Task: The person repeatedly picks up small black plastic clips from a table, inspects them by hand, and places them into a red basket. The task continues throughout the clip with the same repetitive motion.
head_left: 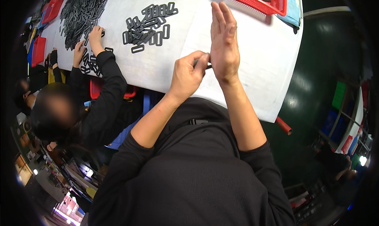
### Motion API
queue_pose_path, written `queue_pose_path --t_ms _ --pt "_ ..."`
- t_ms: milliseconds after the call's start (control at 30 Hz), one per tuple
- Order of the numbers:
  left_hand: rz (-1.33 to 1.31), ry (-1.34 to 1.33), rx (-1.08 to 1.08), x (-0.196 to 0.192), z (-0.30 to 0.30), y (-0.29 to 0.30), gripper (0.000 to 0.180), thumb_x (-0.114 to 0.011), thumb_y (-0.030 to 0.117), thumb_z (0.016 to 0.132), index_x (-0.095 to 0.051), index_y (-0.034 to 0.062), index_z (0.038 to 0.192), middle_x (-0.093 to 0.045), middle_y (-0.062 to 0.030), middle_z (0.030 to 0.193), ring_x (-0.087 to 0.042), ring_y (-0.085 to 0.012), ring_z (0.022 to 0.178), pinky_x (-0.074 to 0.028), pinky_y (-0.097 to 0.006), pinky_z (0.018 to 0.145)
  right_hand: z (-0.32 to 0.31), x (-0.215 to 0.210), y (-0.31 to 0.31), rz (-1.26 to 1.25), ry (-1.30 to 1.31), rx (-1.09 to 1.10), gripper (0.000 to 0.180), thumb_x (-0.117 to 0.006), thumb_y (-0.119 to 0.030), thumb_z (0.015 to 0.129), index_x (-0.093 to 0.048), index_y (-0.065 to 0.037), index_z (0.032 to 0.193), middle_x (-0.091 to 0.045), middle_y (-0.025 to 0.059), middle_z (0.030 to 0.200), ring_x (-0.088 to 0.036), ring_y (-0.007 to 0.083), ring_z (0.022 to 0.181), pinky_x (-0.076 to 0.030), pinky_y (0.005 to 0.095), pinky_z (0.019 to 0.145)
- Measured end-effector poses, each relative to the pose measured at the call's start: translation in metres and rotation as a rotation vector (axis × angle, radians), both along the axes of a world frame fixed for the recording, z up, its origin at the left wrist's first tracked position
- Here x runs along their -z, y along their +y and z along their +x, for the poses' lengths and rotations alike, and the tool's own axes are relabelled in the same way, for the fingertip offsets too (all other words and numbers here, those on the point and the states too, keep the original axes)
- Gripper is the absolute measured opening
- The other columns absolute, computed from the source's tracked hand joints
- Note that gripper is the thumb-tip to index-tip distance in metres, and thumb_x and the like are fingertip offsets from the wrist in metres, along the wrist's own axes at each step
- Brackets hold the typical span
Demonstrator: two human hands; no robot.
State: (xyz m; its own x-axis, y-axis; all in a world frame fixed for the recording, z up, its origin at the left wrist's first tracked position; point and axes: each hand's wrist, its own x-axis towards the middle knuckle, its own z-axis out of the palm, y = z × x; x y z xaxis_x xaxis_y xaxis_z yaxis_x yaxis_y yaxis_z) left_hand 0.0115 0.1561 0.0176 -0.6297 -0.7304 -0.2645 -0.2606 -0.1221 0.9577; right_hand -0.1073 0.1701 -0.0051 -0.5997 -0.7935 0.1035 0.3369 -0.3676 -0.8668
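Note:
My left hand (185, 76) is closed in a pinch, with thumb and bent fingers around a small black piece (209, 66). Only a bit of that piece shows, so its full shape is hidden. Beside it, my right hand (225, 48) is held upright and flat, fingers stretched out, its palm edge close to the black piece; whether they touch I cannot tell. Farther off on the white table (248, 83) lies a loose heap of black rectangular loops (150, 26).
A red basket (258, 4) holding some black loops stands at the far right, beside a light blue packet (292, 10). At the left, a co-worker's hands (95, 38) reach by a large pile of black loops (81, 14). A red pipe end (285, 125) juts out below the table's right corner.

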Motion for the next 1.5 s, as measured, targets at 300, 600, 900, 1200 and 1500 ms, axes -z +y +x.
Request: queue_pose_path --t_ms 300,600,900,1200,1500 --pt "0.126 0.074 0.178 -0.010 0.009 0.012 0.024 -0.049 0.018 0.091 -0.062 -0.0013 0.088 -0.041 0.0060 0.052 -0.034 -0.0012 0.044 -0.026 -0.018 0.041 -0.007 -0.027 0.000 0.064 0.306 0.111 0.052 -0.027 -0.039 0.095 -0.028 -0.002 0.133 -0.028 0.0156 0.139 -0.019 0.0264 0.133 -0.011 0.0368 0.109" --pt "-0.001 0.053 -0.006 0.003 0.005 0.003 0.025 -0.047 0.020 0.091 -0.060 -0.0005 0.087 -0.038 0.0042 0.049 -0.034 -0.0030 0.044 -0.027 -0.022 0.040 0.010 0.001 0.009 0.543 0.704 0.081 0.027 -0.044 -0.021 0.091 -0.056 -0.005 0.109 -0.049 0.0183 0.118 -0.052 0.0328 0.104 -0.042 0.0365 0.088" --pt "-0.116 0.017 0.023 0.004 0.012 0.016 0.025 -0.046 0.020 0.093 -0.060 0.0005 0.086 -0.038 0.0058 0.053 -0.032 -0.0018 0.047 -0.025 -0.020 0.042 0.004 0.009 0.001 0.659 0.755 0.188 0.029 -0.042 -0.026 0.092 -0.054 -0.009 0.112 -0.049 0.0163 0.117 -0.055 0.0313 0.097 -0.043 0.0390 0.083" --pt "-0.134 0.099 0.119 -0.007 0.017 0.026 0.023 -0.047 0.017 0.091 -0.059 0.0003 0.080 -0.042 -0.0020 0.048 -0.038 -0.0071 0.045 -0.032 -0.025 0.044 -0.008 0.023 -0.001 0.755 0.849 0.295 0.030 -0.039 -0.027 0.093 -0.054 -0.009 0.112 -0.051 0.0141 0.116 -0.056 0.0327 0.095 -0.043 0.0405 0.083" --pt "0.082 0.139 -0.105 -0.003 0.018 -0.004 0.032 -0.033 0.027 0.097 -0.056 0.0038 0.100 -0.039 0.0046 0.055 -0.032 -0.0020 0.050 -0.025 -0.017 0.045 0.002 0.014 0.034 0.550 0.018 -0.141 0.046 -0.032 -0.037 0.096 -0.048 -0.002 0.120 -0.059 0.0132 0.108 -0.057 0.0211 0.099 -0.043 0.0341 0.086"
